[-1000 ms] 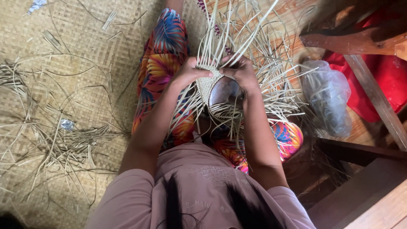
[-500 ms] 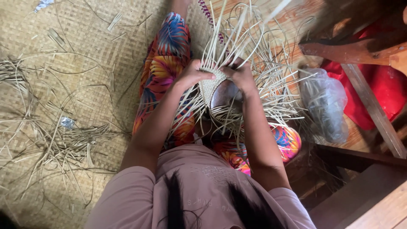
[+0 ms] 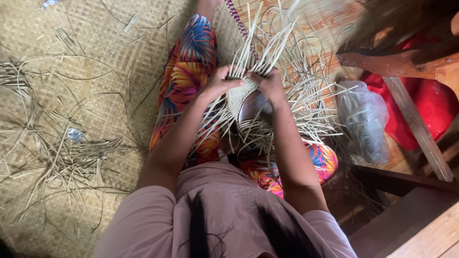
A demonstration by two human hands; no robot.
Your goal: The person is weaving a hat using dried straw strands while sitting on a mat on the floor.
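Here, hand outward:
Left hand (image 3: pixel 221 82): closed on the weave's far-left rim, fingers pinching strips.
Right hand (image 3: pixel 270 85): closed on the far-right rim, just beside the left, thumb pressed to the strips.
Weave (image 3: pixel 240 95): half-made basket of pale strips, on the lap between both hands, over a dark round mould (image 3: pixel 255 108) showing at its near right side.
Loose strips (image 3: pixel 291 52): fanning out far and right from the woven part, unwoven ends pointing every way.
Handling, as a judgement: very light; woven patch firm yet springy; free ends thin, bendy, likely to kink or split if folded hard; probably dry and a little slick, so prone to slipping out of order.
Hold, as a judgement: best at the woven rim where strips cross, close to the working strip, not out on the free ends.
Legs (image 3: pixel 187 71): in bright leaf-print cloth, stretched far, under the weave.
Mat (image 3: pixel 95 62): woven, under everything, with scrap strips (image 3: pixel 57 157) scattered left.
Bag (image 3: pixel 364 119): clear plastic, right, near.
Wooden frame (image 3: pixel 411 124): right, with red cloth (image 3: pixel 430 105) behind it.
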